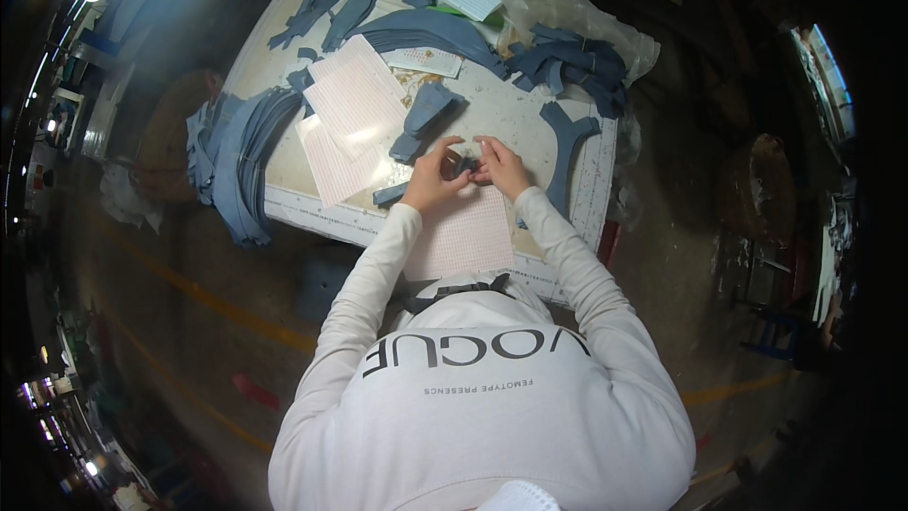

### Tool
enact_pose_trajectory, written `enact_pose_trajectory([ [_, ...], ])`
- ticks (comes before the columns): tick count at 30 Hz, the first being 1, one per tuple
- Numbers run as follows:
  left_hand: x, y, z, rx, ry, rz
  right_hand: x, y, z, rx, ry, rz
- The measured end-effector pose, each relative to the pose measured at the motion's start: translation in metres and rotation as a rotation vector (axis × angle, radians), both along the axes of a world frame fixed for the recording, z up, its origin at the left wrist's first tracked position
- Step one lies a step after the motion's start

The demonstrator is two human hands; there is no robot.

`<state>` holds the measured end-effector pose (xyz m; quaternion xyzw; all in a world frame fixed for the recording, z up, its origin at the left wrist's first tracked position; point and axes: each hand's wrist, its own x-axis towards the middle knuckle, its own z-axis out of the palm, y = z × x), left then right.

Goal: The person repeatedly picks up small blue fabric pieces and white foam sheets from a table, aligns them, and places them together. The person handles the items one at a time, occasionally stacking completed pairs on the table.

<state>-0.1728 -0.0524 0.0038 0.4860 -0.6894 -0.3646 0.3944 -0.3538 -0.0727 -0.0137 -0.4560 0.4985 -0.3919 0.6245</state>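
My left hand and my right hand meet over the near part of the table, fingers curled toward each other. Between their fingertips is a small dark bluish piece, too small and too covered to name. Under my wrists lies a sheet with fine reddish print, its near edge by my body. A folded stack of blue fabric pieces rests just beyond my left hand. Close to my left wrist is a small blue fabric strip.
More printed sheets overlap on the left of the white table. A thick bundle of blue fabric strips hangs over its left edge. At the back lie curved blue pieces, a tied bundle and clear plastic. A forked blue piece lies right.
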Motion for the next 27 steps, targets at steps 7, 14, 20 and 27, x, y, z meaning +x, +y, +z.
enact_pose_trajectory([
  [7, 0.007, -0.016, 0.008, 0.043, 0.080, -0.085, 0.006, 0.003, 0.015, -0.340, 0.479, 0.135],
  [14, 0.053, -0.015, 0.012, 0.374, 0.048, -0.103, -0.034, -0.039, 0.025, -0.126, -0.117, 0.115],
  [20, 0.071, 0.002, 0.018, 0.230, -0.315, 0.214, -0.051, -0.052, 0.000, 0.200, 0.023, 0.048],
  [27, 0.037, 0.027, 0.027, -0.102, -0.209, 0.214, -0.042, -0.007, 0.017, -0.599, 0.838, 0.027],
])
